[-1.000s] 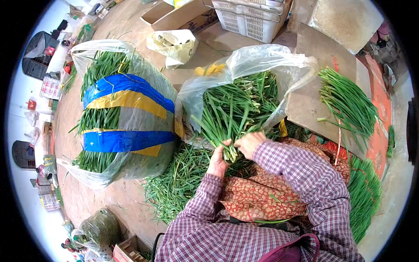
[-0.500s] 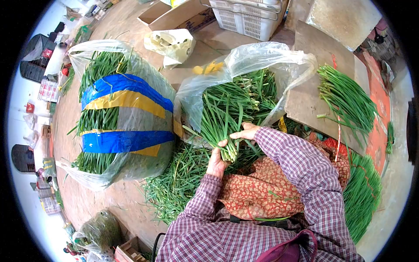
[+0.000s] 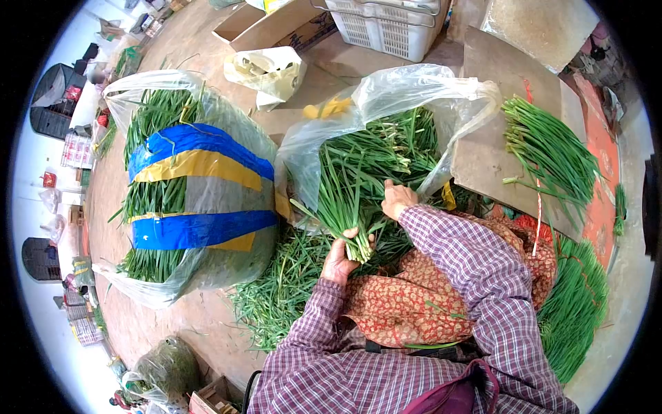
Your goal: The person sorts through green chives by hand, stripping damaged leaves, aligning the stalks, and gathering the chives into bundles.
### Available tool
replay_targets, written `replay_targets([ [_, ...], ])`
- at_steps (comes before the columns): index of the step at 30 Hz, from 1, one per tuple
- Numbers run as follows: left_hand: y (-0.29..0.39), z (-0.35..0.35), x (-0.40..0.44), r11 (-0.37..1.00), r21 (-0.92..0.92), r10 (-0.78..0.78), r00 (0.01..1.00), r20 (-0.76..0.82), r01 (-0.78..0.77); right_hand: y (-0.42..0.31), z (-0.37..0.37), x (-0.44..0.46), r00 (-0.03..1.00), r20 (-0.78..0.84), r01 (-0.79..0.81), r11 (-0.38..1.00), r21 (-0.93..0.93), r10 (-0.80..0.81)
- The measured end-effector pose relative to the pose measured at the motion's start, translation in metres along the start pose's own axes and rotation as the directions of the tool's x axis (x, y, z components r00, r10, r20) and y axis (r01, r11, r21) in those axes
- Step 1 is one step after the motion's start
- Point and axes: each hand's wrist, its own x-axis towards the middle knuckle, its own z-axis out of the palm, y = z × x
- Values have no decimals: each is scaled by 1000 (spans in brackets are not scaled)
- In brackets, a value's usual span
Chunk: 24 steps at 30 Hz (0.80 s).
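Observation:
My left hand (image 3: 338, 262) is closed round the pale stem ends of a bunch of garlic chives (image 3: 343, 207), whose green leaves point away from me. To its right, apart from that bunch, my right hand (image 3: 398, 200) has its fingers curled together; whatever they hold, if anything, is hidden. Just beyond both hands, an open clear plastic bag (image 3: 414, 79) has more chives (image 3: 407, 134) piled inside. Loose leaves and trimmings (image 3: 283, 283) lie in a heap beside my left forearm. A patterned red-brown cloth (image 3: 407, 297) covers my lap.
At left stands a full bag of chives bound with blue and yellow tape (image 3: 207, 224). Another chive bunch (image 3: 552, 148) rests on a cardboard sheet (image 3: 483, 155) at right, above a larger green pile (image 3: 572, 310). A white crate (image 3: 386, 31) and a cardboard box (image 3: 276, 31) stand behind.
My right hand has moved away from the bunch, to the right and slightly farther from me, and its fingers have curled in. The left hand keeps its hold, a little lower.

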Motion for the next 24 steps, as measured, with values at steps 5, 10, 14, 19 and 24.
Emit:
replay_targets([
  [5, 4, -1, -17, 997, 58, 53, 996, -75, -49, 4, 1, 0, 999, 8, 33, 996, -78, -33],
  [10, 21, 4, -86, 998, 58, -28, 998, -56, 32, 26, -11, 15, 996, -80, -49, 994, -100, 41],
  [14, 22, 32, -176, 994, 91, -61, 996, -68, 67, 37, 2, 32, 989, -141, -57, 998, -36, 51],
  [19, 0, 26, -235, 995, 27, -94, 991, 97, 92, 31, -16, 14, 999, -42, -19, 997, -79, 16],
  [24, -6, 54, -252, 956, 244, 102, 964, 246, -164, -3, -54, -49, 993, -107, -61, 977, -206, 39],
])
